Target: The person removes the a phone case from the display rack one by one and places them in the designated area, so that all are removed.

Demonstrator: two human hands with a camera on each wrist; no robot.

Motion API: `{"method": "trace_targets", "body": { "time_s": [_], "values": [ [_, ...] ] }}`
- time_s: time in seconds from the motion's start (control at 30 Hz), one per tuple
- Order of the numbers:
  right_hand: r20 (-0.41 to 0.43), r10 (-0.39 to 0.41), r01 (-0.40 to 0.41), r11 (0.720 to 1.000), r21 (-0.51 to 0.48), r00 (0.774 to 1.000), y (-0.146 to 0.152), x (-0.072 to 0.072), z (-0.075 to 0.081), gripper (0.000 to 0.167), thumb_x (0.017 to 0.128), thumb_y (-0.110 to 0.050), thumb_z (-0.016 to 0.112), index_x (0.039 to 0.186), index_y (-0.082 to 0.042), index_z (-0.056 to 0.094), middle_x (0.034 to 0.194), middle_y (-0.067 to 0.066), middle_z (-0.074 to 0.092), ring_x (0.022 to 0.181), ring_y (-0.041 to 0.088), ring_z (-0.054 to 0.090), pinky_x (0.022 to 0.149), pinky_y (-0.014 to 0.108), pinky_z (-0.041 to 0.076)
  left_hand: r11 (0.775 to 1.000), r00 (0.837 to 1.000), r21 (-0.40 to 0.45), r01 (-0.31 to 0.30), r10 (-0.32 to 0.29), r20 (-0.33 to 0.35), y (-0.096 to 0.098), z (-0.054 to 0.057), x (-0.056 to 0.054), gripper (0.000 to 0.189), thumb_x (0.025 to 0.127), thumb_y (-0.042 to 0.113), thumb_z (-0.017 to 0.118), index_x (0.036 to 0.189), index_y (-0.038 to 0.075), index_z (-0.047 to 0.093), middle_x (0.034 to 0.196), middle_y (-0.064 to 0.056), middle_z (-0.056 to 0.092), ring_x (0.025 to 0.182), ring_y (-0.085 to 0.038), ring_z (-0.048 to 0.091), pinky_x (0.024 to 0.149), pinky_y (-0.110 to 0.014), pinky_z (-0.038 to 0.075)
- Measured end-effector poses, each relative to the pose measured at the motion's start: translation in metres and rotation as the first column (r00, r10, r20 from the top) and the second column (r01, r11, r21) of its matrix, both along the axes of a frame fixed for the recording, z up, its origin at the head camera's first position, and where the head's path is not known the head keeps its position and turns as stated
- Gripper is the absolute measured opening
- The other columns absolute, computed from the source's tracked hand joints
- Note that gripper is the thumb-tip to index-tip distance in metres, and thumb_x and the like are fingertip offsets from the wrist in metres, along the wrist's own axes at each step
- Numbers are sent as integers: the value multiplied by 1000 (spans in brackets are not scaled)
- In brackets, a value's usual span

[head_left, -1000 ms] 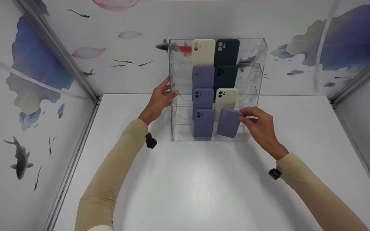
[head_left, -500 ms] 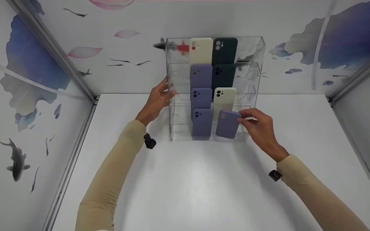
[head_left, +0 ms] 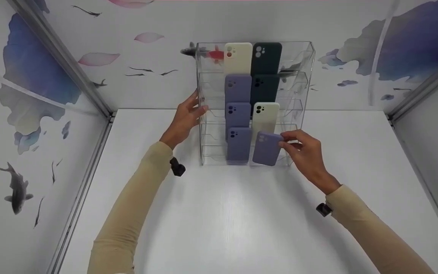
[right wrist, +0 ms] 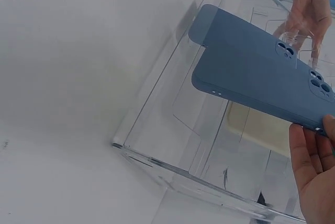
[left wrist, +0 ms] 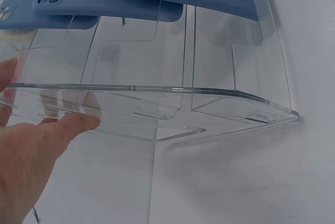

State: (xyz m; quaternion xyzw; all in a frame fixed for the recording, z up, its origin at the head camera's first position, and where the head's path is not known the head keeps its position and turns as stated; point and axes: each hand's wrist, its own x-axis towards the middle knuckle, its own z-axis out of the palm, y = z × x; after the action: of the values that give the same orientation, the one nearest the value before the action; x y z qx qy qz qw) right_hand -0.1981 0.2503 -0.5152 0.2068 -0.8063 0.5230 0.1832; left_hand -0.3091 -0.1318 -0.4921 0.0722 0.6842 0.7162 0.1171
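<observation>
My right hand point(head_left: 305, 152) pinches a purple phone case point(head_left: 267, 148) by its upper right edge. In the head view this case leans askew before the bottom tier of a clear acrylic tiered display rack point(head_left: 200, 152). In the right wrist view the held case point(right wrist: 256, 85) overlaps another purple case beside it. My left hand point(head_left: 184, 120) grips the rack's left side wall, thumb in front and fingers behind. In the left wrist view fingers of this hand point(left wrist: 36, 145) show through the clear side panel. A cream phone case point(head_left: 265, 114) stands in the tier behind the held one.
Three purple cases point(head_left: 238, 146) stand in the left column under a cream case point(head_left: 238, 57). Two dark green cases point(head_left: 267, 57) top the column beside it. The rack stands on a white table point(head_left: 219, 220), close to a painted back wall point(head_left: 158, 19).
My right hand has brought the purple case slightly down and left, out from the bottom tier. My left hand keeps its grip on the rack. The head view has shifted slightly.
</observation>
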Motion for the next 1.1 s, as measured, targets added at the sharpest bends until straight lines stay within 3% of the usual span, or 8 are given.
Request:
{"method": "trace_targets", "body": {
  "time_s": [0.23,0.43,0.83,1.1],
  "values": [
    [9,1,-1,1000,23,1000,-7,2,-5,27,95,10,81,119,-2,80,112,11,79,103,15,74,87,18,61,1000,1000,-12,-15,15,0,2,1,0,81,113,25,67,178,26,18,179,-12,33,156,-28,48,126,-55,39],
    [36,9,-11,999,51,999,-13,4,-14,27,94,9,83,119,-2,80,110,9,78,103,17,75,87,19,61,1000,1000,-19,-25,25,6,4,2,1,81,113,24,67,178,25,19,179,-12,32,156,-29,48,127,-60,36],
    [74,24,-25,1000,13,997,-26,7,-18,27,94,9,83,117,-4,81,107,8,79,101,22,75,86,19,61,1000,1000,-9,-20,20,-3,2,1,1,81,113,25,68,178,23,19,179,-14,31,157,-31,46,127,-62,33],
    [159,56,-48,998,-48,986,-39,9,-20,26,94,8,84,117,-4,82,109,9,79,102,21,75,86,22,63,1000,1000,-6,-3,2,-19,0,0,2,80,114,25,66,178,23,18,179,-15,30,160,-33,42,128,-64,32]
  ]
}}
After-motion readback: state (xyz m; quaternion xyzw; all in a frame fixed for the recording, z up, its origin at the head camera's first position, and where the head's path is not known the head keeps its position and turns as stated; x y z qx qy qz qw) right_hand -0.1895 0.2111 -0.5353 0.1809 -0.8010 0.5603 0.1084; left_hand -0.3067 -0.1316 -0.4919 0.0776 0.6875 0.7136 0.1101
